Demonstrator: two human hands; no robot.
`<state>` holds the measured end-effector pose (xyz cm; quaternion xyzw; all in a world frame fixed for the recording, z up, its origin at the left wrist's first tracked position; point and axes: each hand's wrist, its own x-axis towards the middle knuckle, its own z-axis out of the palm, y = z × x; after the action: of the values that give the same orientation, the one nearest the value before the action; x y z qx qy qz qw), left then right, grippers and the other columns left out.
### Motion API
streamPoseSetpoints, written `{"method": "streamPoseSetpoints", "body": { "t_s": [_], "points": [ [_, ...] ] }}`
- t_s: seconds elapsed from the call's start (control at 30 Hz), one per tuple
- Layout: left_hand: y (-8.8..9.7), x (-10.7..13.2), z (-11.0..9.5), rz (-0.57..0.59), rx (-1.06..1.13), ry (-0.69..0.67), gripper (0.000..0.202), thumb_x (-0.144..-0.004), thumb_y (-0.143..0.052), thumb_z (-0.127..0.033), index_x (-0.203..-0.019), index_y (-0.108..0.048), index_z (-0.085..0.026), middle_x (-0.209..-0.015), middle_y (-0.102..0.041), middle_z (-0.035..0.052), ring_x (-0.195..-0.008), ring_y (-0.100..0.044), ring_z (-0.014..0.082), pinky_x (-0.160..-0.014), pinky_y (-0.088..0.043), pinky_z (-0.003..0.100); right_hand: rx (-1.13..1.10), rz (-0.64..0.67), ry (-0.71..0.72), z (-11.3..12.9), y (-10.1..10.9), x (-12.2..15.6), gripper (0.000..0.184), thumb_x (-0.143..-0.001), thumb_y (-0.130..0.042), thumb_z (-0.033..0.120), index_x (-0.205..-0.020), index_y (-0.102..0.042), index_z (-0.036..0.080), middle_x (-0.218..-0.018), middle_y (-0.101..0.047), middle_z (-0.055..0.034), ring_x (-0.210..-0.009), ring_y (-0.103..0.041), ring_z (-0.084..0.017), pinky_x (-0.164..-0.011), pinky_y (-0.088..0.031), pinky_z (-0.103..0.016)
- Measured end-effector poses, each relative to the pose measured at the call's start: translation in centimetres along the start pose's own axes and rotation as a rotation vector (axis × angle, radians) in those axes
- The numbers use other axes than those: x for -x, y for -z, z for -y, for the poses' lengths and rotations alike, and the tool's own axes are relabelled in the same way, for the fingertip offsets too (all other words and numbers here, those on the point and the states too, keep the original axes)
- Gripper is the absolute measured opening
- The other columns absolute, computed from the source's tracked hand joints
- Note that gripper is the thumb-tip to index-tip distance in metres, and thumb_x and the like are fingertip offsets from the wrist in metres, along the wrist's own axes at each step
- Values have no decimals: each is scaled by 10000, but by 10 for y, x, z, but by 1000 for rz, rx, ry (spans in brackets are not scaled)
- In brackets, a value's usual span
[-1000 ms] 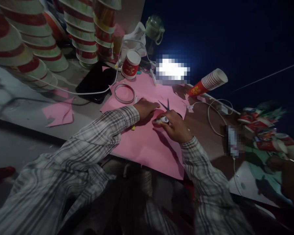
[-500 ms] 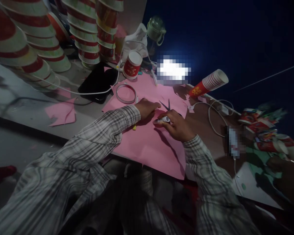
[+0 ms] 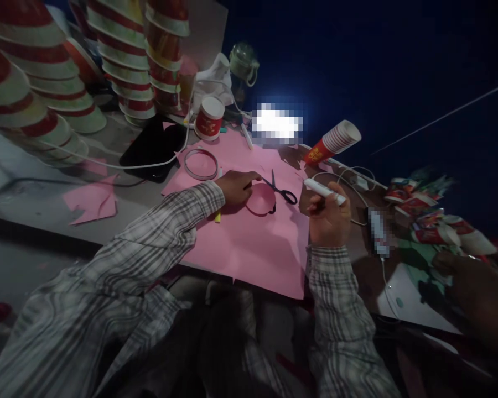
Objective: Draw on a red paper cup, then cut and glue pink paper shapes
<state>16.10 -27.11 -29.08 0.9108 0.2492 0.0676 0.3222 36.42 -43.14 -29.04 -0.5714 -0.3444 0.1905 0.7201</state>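
A large pink paper sheet [image 3: 253, 249] lies on the table in front of me. My left hand [image 3: 236, 187] rests on it, fingers curled, pressing down beside a round ring [image 3: 260, 200] that lies on the paper. My right hand [image 3: 330, 218] is lifted off to the right of the sheet and is closed round a white marker [image 3: 323, 190]. A pair of black-handled scissors [image 3: 281, 189] lies open on the paper just past the ring.
Stacks of red-and-white paper bowls [image 3: 33, 83] fill the back left. A black tablet [image 3: 153, 146], a clear tape ring [image 3: 201, 164], a small red tub [image 3: 208, 119], a lying stack of cups [image 3: 334, 142], white cables [image 3: 357, 188] and pink scraps [image 3: 92, 199] surround the sheet.
My right hand has lifted away from the ring to the right with the marker, uncovering the ring and the scissors. My left hand has stayed in place.
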Motion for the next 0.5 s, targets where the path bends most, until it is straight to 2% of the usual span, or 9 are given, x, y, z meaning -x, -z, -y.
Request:
{"method": "streamPoseSetpoints", "body": {
  "t_s": [0.1, 0.3, 0.5],
  "points": [
    [1, 0, -1, 16, 11, -1, 534, -863, -477, -224, -1395, -499, -178, -1059, -720, 75, -967, -650, 204, -898, -487, 331, 38, 16, 2, -9, -8, 7, 238, -860, -630, 381, -1057, -566, 263, -661, -596, 63, -560, -543, -91, -520, -438, -213],
    [6, 2, -5, 65, 78, -6, 549, -850, -489, -237, -1395, -501, -171, -1025, -712, 68, -898, -640, 176, -836, -485, 292, 298, 154, 133, -18, -27, 23, 356, -862, -625, 395, -1176, -523, 262, -839, -621, 1, -738, -623, -150, -723, -556, -340],
    [10, 6, -11, 86, 125, -19, 557, -838, -481, -237, -1389, -501, -159, -982, -700, 56, -826, -628, 147, -775, -476, 262, 436, 340, 211, -23, -24, 29, 416, -889, -602, 373, -1263, -480, 236, -908, -607, -42, -820, -623, -195, -824, -557, -418]
  ]
}}
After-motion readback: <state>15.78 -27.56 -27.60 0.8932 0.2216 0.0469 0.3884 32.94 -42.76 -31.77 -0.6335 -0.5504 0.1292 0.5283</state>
